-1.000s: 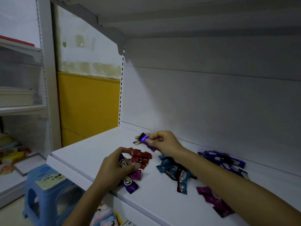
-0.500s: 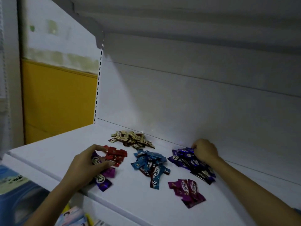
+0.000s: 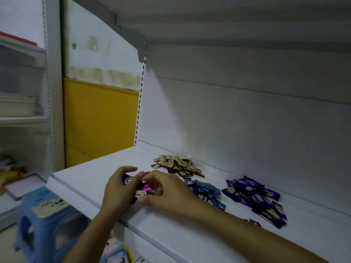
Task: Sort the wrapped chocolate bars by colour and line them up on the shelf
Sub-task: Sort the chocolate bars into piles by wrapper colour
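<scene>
Mixed bars point(image 3: 146, 186) are held at the front edge of the shelf point(image 3: 85, 177), gripped in the curled fingers of the left hand point(image 3: 117, 188). The right hand point(image 3: 167, 190) is back from the purple pile point(image 3: 254, 198), its fingers pinched narrow on one bar of the same bunch. One purple bar is judged delivered, and the next pick is underway. The blue pile point(image 3: 205, 190) is just right of the fingers, the gold pile point(image 3: 178, 167) behind them.
</scene>
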